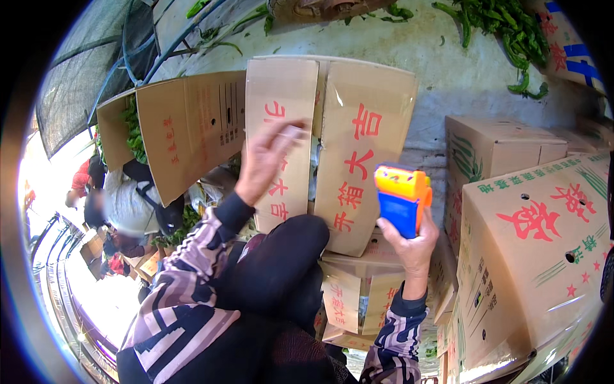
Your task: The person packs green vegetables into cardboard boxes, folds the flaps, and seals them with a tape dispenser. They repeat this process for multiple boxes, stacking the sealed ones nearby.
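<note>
Before me lies a cardboard carton (367,144) with red printed writing; its two long top flaps leave a narrow gap between them, and my knee presses on its near end. Over the left flap is my left hand (271,153), blurred, its fingers apart and nothing in it; whether it touches the flap I cannot tell. My right hand (410,240) is closed around a blue, yellow and orange tape dispenser (398,204), held above the carton's right side.
An open carton (192,125) with green peppers stands at the left. Printed cartons (537,221) are stacked at the right, and another carton (340,297) sits below my knee. Long green peppers (508,33) lie on the floor at the top right. People are farther off at the left.
</note>
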`<state>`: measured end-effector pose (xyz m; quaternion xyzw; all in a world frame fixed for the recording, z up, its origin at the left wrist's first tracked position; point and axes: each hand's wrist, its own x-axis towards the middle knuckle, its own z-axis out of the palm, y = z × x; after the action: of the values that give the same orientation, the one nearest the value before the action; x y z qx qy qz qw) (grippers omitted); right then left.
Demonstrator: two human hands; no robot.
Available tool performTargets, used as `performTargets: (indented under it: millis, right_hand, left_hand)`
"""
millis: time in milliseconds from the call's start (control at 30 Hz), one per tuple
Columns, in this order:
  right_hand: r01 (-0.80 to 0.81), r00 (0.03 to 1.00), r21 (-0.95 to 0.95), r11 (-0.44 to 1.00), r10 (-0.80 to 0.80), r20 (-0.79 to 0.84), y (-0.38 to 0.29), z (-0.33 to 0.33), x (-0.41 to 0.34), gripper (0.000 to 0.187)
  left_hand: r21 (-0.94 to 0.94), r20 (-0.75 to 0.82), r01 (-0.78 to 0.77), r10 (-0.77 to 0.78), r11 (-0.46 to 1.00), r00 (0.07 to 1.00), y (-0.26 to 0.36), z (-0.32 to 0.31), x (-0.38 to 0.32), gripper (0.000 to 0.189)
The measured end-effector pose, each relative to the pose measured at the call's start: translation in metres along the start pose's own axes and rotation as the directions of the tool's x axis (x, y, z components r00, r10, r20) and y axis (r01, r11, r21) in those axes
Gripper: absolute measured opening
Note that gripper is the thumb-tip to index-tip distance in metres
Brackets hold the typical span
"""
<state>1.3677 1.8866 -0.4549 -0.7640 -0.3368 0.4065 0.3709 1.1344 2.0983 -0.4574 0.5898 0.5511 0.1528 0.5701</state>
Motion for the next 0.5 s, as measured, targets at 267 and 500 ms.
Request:
performTargets:
  millis: [267, 500]
  right_hand:
    - [0.095, 0.957, -0.016, 0.995, -0.087, 0.278, -0.025, -0.019, -0.013, 0.051]
    - [-0.032, 0.792, -0.015, 0.999, 0.035, 0.61, -0.051, -0.039, 0.016, 0.058]
  left_hand:
    - [-0.249, 0.689, 0.436, -0.158, 0.865, 0.708, 0.035, 0.056, -0.015, 0.038]
    - [-0.321, 0.675, 0.565, -0.235, 0.76, 0.699, 0.006, 0.037, -0.034, 0.019]
